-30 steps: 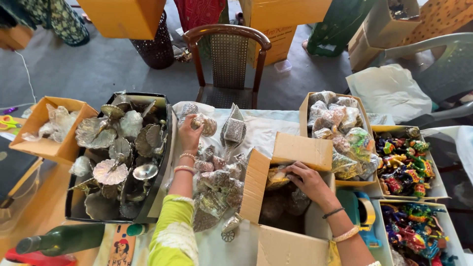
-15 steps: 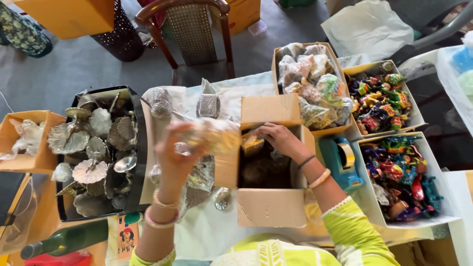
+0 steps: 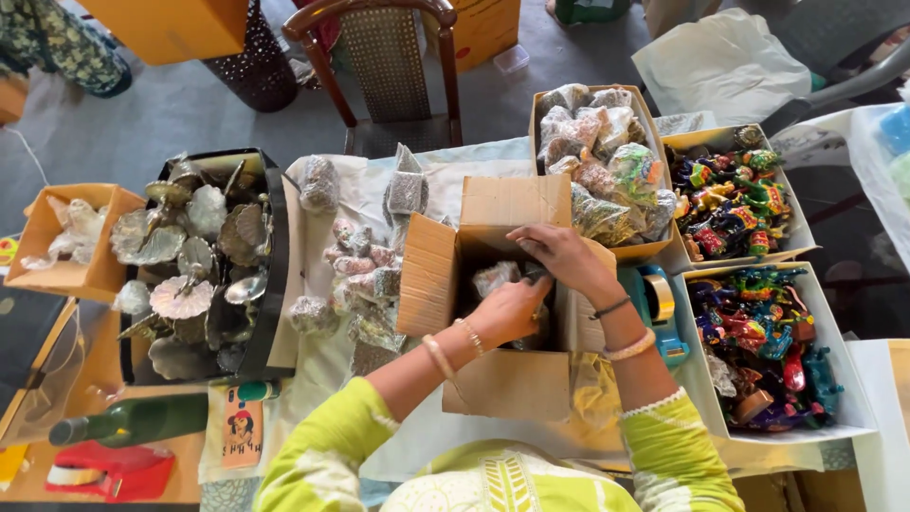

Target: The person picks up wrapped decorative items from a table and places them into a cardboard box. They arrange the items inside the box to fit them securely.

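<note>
An open brown cardboard box (image 3: 428, 275) stands on the table in front of me, and both hands are inside it. My left hand (image 3: 510, 309) reaches in from the near side, curled on a clear-wrapped silvery packet (image 3: 494, 277). From above, my right hand (image 3: 561, 258) bends over the box's far right corner with its fingers pointing down among the contents; what they hold is hidden. Both wrists wear bangles. Left of the box, a pile of similar wrapped packets (image 3: 358, 273) lies on the white cloth.
A black tray (image 3: 277, 284) of metallic shell-shaped dishes sits at the left, with a small orange box (image 3: 43, 237) beyond it. Boxes of wrapped packets (image 3: 597, 161) and colourful figurines (image 3: 758, 332) stand at the right, beside a blue tape dispenser (image 3: 654, 305). A green bottle (image 3: 142, 419) lies near left. A chair (image 3: 389, 57) faces me.
My left hand, which held a wrapped packet raised above the pile, has come down into the cardboard box. My right hand has stayed in the box. The view has shifted slightly.
</note>
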